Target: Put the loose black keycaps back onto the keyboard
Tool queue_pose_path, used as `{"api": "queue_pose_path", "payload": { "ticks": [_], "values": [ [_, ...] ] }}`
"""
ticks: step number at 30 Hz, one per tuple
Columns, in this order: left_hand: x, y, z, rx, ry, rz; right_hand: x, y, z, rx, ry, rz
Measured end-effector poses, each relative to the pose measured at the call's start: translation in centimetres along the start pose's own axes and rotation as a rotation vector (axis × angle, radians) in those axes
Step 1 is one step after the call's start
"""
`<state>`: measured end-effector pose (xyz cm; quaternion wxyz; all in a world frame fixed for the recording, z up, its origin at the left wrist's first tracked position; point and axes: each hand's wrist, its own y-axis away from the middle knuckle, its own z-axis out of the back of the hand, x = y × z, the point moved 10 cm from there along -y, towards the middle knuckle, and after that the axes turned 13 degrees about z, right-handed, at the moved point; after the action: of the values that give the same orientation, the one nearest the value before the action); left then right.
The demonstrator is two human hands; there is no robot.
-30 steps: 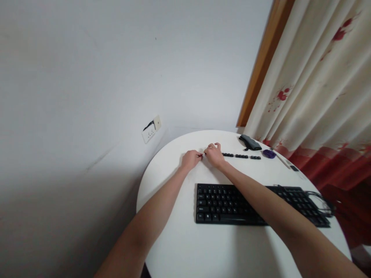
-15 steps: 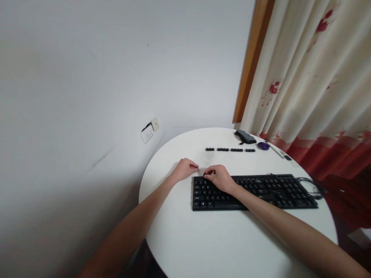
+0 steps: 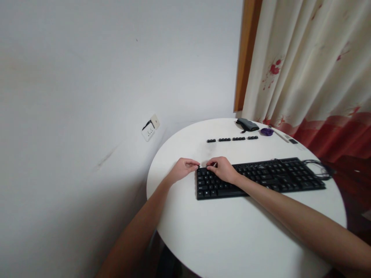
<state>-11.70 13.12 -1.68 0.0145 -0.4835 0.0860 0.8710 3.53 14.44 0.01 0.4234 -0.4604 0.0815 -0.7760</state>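
Note:
A black keyboard [image 3: 269,179] lies across the round white table [image 3: 232,235]. My left hand [image 3: 183,168] rests at the keyboard's top left corner with its fingers curled and the fingertips pinched at the edge. My right hand [image 3: 222,169] sits over the top left keys, fingers curled in a pinch; what they grip is too small to make out. Beyond the keyboard, a row of loose black keycaps [image 3: 232,139] lies on the table in short groups.
A dark folded pouch [image 3: 247,124], a small purple object [image 3: 266,131] and a white stick-like item [image 3: 285,137] lie at the table's far edge. The keyboard cable [image 3: 319,166] bunches at the right. A wall socket [image 3: 150,128] and curtain [image 3: 313,69] stand behind.
Both hands came back from the row of loose keycaps to the keyboard's top left corner. The view has shifted, and the keycap row now lies uncovered.

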Motion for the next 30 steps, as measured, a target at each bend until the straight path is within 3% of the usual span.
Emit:
{"api": "queue_pose_path", "payload": {
  "ticks": [8,16,30],
  "values": [
    [-1.0,0.5,0.0,-0.021,-0.078,-0.048,-0.1,-0.1,0.0,0.002,0.001,-0.002],
    [-3.0,1.8,-0.1,-0.05,-0.19,-0.2,-1.0,0.0,0.1,-0.042,-0.053,-0.04],
    [-2.8,1.7,-0.3,-0.002,-0.202,-0.205,0.7,0.2,0.0,-0.008,0.036,0.058]
  ]
}}
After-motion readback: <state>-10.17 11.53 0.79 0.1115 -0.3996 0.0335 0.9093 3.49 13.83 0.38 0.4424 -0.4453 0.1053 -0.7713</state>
